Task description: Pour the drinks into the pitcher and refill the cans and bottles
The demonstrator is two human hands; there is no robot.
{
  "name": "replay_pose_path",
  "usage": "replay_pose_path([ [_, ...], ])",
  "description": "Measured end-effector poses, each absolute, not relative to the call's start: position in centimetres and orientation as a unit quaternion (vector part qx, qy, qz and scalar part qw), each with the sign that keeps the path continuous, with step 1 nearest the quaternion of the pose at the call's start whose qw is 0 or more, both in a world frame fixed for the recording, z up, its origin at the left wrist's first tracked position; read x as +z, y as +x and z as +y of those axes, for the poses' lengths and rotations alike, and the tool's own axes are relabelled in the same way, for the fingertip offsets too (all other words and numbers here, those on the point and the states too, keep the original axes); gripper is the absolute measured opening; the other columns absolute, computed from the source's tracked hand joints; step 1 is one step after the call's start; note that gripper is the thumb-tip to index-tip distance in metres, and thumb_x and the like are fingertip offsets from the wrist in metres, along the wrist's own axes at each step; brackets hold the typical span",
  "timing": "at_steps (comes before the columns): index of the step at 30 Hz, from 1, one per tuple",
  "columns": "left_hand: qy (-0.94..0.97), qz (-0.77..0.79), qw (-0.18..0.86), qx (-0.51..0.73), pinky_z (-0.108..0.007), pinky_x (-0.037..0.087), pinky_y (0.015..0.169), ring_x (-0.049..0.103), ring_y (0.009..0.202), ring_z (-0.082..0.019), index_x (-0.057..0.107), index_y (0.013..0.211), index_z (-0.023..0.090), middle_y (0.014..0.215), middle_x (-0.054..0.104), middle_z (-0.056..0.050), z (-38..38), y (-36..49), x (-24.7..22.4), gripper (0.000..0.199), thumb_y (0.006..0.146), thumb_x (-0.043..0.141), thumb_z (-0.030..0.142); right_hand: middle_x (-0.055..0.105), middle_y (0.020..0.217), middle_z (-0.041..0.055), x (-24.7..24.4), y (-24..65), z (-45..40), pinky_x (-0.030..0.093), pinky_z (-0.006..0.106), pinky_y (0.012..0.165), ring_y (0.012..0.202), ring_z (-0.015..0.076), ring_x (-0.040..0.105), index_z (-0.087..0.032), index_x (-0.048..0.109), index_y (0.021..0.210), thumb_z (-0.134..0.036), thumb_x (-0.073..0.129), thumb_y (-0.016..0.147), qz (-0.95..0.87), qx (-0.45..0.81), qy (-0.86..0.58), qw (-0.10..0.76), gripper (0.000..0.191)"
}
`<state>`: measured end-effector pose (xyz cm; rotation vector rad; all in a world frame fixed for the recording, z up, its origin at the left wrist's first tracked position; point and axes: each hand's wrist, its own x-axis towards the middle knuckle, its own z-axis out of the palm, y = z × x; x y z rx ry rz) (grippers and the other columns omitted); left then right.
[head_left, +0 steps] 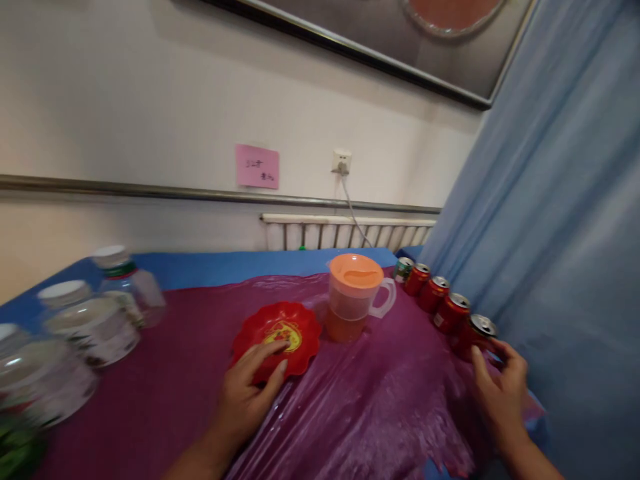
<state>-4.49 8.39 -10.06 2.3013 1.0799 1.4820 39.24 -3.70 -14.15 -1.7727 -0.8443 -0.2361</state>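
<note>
A red scalloped plate (305,327) with a yellow centre lies on the purple plastic cover (190,373). Over its lower left part is my left hand (250,387), thumb and forefinger apart, holding nothing. My right hand (503,380) is closed around the nearest red can (467,333) at the right end of a row; its fingers partly hide the can. Other red cans (451,313) and a green can (403,269) stand behind it. Between plate and cans stands a clear pitcher (347,303) with an orange lid and orange-looking contents.
Large clear jars (95,330) with white lids and a bottle (135,287) stand at the left. A green object (17,447) is at the lower left corner. A blue curtain (565,233) hangs close beside the cans.
</note>
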Motion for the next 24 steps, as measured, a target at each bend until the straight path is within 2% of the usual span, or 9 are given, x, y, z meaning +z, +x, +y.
replay_pose_path([
  [1,0.778,0.359,0.105,0.504,-0.032,0.062,0.088,0.078,0.092,-0.021,0.073,0.114,0.027,0.103,0.081,-0.003,8.1,-4.4,-9.9,0.024,0.090,0.067,0.027,0.061,0.120,0.0138,-13.8,37.1,-4.2,0.051,0.047,0.095,0.108,0.0292,0.062,-0.019,0.053,0.126,-0.056,0.057,0.091,-0.391,-0.083,-0.713,0.576,0.051],
  [3,0.774,0.356,0.116,0.511,-0.032,0.061,0.089,0.077,0.094,-0.020,0.072,0.114,0.025,0.103,0.081,-0.004,7.5,-4.3,-9.8,0.024,0.091,0.065,0.021,0.065,0.118,0.0113,-12.9,32.3,-4.8,0.054,0.040,0.092,0.105,0.0251,0.065,-0.022,0.059,0.121,-0.042,0.058,0.095,-0.519,-0.024,-0.645,0.560,0.032],
  [6,0.763,0.360,0.125,0.521,-0.033,0.060,0.091,0.076,0.097,-0.019,0.070,0.115,0.024,0.104,0.080,-0.005,6.9,-4.4,-9.7,0.026,0.092,0.062,0.017,0.069,0.120,0.0095,-11.4,24.7,-4.8,0.056,0.033,0.091,0.110,0.0216,0.068,-0.025,0.063,0.122,-0.025,0.057,0.097,-0.737,0.060,-0.494,0.456,0.026],
  [8,0.757,0.366,0.129,0.527,-0.035,0.058,0.092,0.075,0.098,-0.020,0.069,0.116,0.024,0.106,0.079,-0.006,6.7,-4.6,-9.6,0.027,0.092,0.062,0.016,0.070,0.124,0.0089,-10.4,20.0,-4.2,0.056,0.030,0.095,0.114,0.0197,0.067,-0.025,0.066,0.121,-0.020,0.058,0.095,-0.837,0.140,-0.377,0.370,0.028],
  [12,0.725,0.391,0.126,0.554,-0.036,0.057,0.093,0.074,0.098,-0.020,0.070,0.114,0.023,0.105,0.078,-0.006,6.5,-5.1,-9.2,0.025,0.091,0.063,0.016,0.061,0.144,0.0096,-8.9,13.4,-2.7,0.048,0.034,0.110,0.128,0.0224,0.060,-0.022,0.064,0.133,-0.030,0.064,0.094,-0.908,0.267,-0.265,0.184,0.040],
  [14,0.702,0.409,0.129,0.569,-0.035,0.057,0.093,0.074,0.097,-0.020,0.071,0.112,0.022,0.105,0.078,-0.006,6.5,-5.3,-9.0,0.023,0.091,0.063,0.017,0.056,0.152,0.0088,-8.5,11.8,-2.4,0.044,0.037,0.114,0.134,0.0243,0.056,-0.022,0.062,0.139,-0.037,0.064,0.096,-0.913,0.293,-0.249,0.134,0.045],
  [19,0.668,0.424,0.133,0.597,-0.035,0.057,0.093,0.074,0.098,-0.020,0.073,0.109,0.022,0.104,0.079,-0.006,6.8,-5.4,-8.2,0.021,0.091,0.063,0.020,0.055,0.152,0.0065,-9.7,11.0,-2.4,0.039,0.043,0.117,0.135,0.0278,0.054,-0.026,0.063,0.138,-0.042,0.064,0.096,-0.917,0.306,-0.245,0.078,0.044],
  [24,0.623,0.435,0.157,0.630,-0.035,0.059,0.090,0.075,0.094,-0.020,0.074,0.105,0.021,0.101,0.079,-0.006,7.3,-5.5,-7.3,0.018,0.090,0.065,0.023,0.055,0.152,0.0040,-11.7,11.6,-2.7,0.037,0.043,0.117,0.135,0.0254,0.052,-0.031,0.057,0.144,-0.046,0.062,0.097,-0.918,0.292,-0.252,0.095,0.050],
])
